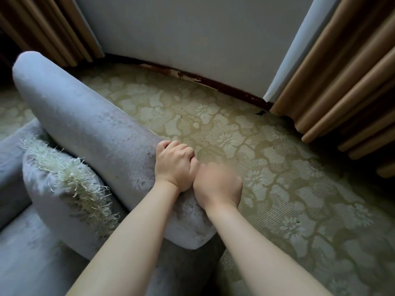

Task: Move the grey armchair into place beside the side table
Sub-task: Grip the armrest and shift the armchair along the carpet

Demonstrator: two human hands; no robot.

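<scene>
head view: the grey armchair (27,242) sits lower left on patterned carpet (288,178); no side table shows. left hand (174,165) curls over the armrest (85,124) outer edge; right hand (218,184), blurred, lies just beside it, grip unclear. probably heavy, soft plush over a stiff frame: grasp the armrest.

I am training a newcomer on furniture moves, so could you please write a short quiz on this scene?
1. True or false: the left hand grips the edge of the grey armchair.
2. What leans against the inside of the chair's arm? A: a fringed cushion; B: a folded blanket; C: a book.
3. Which hand is too blurred to judge its grip?
Key: 1 true; 2 A; 3 the right hand.
</scene>
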